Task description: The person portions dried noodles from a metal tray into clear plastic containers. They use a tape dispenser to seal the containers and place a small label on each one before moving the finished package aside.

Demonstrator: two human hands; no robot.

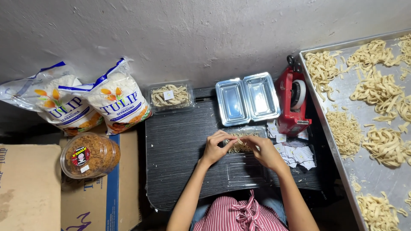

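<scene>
Grip: our left hand (215, 147) and right hand (264, 150) both pinch the noodle bundle (239, 144) over a clear tray (246, 130). Black counter (180, 149) beneath; paper labels (295, 154) just right of our right hand

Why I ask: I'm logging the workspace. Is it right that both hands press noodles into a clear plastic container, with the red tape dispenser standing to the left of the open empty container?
Not quite. The head view shows the red tape dispenser to the right of the open empty clear plastic container. The rest holds: left hand and right hand press noodles into a clear plastic container.
</scene>
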